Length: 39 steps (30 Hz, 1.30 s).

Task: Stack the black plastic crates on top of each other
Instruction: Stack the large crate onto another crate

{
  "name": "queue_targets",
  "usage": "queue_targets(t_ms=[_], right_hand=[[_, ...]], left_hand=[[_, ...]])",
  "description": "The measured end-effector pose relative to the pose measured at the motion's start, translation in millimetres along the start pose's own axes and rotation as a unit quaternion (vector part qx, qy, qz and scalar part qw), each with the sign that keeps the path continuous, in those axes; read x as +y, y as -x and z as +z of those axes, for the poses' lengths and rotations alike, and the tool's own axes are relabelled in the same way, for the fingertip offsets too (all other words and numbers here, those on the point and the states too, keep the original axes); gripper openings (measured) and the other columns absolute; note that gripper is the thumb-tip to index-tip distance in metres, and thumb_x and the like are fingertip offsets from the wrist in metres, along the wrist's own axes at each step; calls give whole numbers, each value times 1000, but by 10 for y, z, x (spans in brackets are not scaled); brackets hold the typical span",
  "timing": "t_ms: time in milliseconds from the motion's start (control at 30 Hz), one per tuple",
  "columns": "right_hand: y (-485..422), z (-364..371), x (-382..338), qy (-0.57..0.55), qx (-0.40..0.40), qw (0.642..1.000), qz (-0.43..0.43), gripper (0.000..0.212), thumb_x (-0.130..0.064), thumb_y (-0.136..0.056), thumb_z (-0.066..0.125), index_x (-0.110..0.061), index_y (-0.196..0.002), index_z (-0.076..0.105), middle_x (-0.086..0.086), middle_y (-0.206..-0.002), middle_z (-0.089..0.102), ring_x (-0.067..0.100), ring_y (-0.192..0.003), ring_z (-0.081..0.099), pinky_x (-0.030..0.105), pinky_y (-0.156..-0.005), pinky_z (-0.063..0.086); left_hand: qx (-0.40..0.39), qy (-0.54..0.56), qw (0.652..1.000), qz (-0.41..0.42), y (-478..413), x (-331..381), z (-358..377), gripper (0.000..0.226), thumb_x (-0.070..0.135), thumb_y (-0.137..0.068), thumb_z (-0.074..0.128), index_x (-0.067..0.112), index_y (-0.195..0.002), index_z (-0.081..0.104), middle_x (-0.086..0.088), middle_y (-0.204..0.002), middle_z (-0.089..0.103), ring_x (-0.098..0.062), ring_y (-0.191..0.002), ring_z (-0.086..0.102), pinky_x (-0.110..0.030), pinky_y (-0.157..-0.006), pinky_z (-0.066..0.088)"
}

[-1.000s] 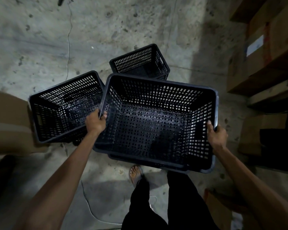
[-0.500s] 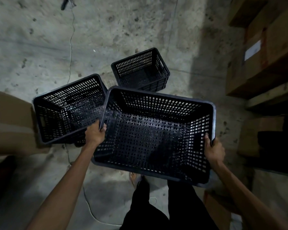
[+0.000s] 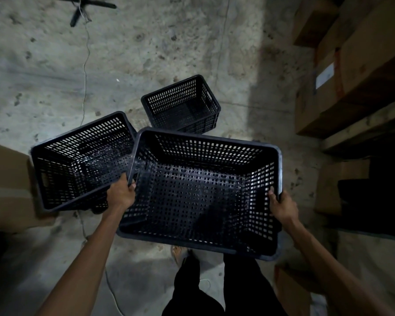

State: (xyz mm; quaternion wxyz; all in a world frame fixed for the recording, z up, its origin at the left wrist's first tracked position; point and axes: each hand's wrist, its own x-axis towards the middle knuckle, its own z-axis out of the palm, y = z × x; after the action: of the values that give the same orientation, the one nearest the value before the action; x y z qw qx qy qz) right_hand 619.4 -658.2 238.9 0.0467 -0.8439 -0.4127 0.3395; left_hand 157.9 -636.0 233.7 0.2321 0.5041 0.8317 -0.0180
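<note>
Head view, straight down onto a concrete floor (image 3: 169, 42). Open floor across the upper left and upper centre of the frame, crossed only by a thin cable (image 3: 84, 71) running down from a dark stand base (image 3: 84, 8) at the top edge. Hemmed in on the right by stacked cardboard boxes (image 3: 363, 53), on the left edge by another box (image 3: 7, 185). Bare floor also at lower left, beside dark trousers (image 3: 214, 293) and a sandalled foot (image 3: 178, 253) at bottom centre.

Left hand (image 3: 121, 195) clenched over the left short rim of the held crate (image 3: 203, 192), fingers curled inside. Right hand (image 3: 283, 206) gripping the right short rim likewise, thumb inside the wall. Held crate clear of the floor, centre to lower right of frame, open side up, empty, tilted slightly.

Three black crates counted: the held one; a left crate (image 3: 78, 160) at mid left, rim overlapped in the picture by the held crate's left edge, whether touching cannot be told; a far crate (image 3: 183, 106) above centre, standing alone on the floor. All three empty. Two hands, both bare-armed.
</note>
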Motion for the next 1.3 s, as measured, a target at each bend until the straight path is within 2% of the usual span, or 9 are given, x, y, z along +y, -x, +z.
queue_targets(t_ms=[167,267,400,700,933,1133,1200,1233,1300], right_hand=[[-22,-77,41,-8,-32,999,-9,42,-38,-99,50,-3,-122,56,25,-113,68,44,-110,62,43,-87,48],[37,-41,57,-6,-28,1000,-4,39,-34,-99,51,-1,-120,55,26,-116,66,44,-110,61,42,-86,48],[105,-29,72,-21,-28,999,0,35,-33,-99,50,-8,-123,56,19,-118,68,41,-110,63,43,-88,49],[73,21,14,-16,-23,1000,-10,40,-34,-101,46,-9,-131,51,19,-123,66,39,-112,63,40,-88,47],[171,203,74,-11,51,998,-31,38,-35,-102,38,-9,-129,39,24,-111,66,47,-96,65,46,-77,49],[216,281,87,-28,90,995,-30,41,-36,-103,36,-14,-137,33,31,-109,66,50,-93,63,47,-76,48],[242,241,85,-26,76,995,-66,59,-46,-102,32,-25,-152,11,33,-122,60,50,-98,64,47,-73,50],[248,219,95,-3,80,992,-93,67,-51,-101,31,-30,-155,-1,32,-141,46,49,-112,59,50,-76,50],[223,192,138,93,132,972,-170,75,-54,-101,32,-28,-156,-11,17,-165,-2,41,-146,24,57,-95,44]], left_hand=[[-5,-22,1000,-10,50,17,34,15,23,-97,50,13,-108,51,-12,-85,64,-34,-78,60,-36,-61,41],[-19,8,1000,-16,15,11,0,11,22,-97,51,13,-102,54,-10,-82,62,-29,-73,53,-37,-63,42],[-18,57,998,2,52,-31,-39,3,17,-94,56,14,-92,56,-9,-82,63,-35,-84,63,-38,-71,47],[-30,78,996,-12,-4,3,-95,9,17,-94,57,10,-96,62,-17,-91,70,-37,-88,67,-43,-79,56],[-20,53,997,45,46,-68,-23,17,19,-100,47,3,-107,49,-16,-75,59,-34,-66,57,-35,-51,41],[-18,74,996,54,-1,-130,9,18,17,-100,46,1,-109,47,-12,-67,54,-28,-56,52,-30,-43,34],[-28,95,994,50,42,-113,17,28,20,-101,45,1,-122,42,-18,-82,59,-37,-69,60,-34,-48,41],[-28,106,993,53,91,-94,23,41,21,-100,47,4,-135,34,-25,-107,60,-43,-89,62,-39,-59,49],[-6,92,991,94,195,-77,35,73,22,-98,53,14,-155,8,-17,-159,20,-44,-130,44,-52,-88,52]])
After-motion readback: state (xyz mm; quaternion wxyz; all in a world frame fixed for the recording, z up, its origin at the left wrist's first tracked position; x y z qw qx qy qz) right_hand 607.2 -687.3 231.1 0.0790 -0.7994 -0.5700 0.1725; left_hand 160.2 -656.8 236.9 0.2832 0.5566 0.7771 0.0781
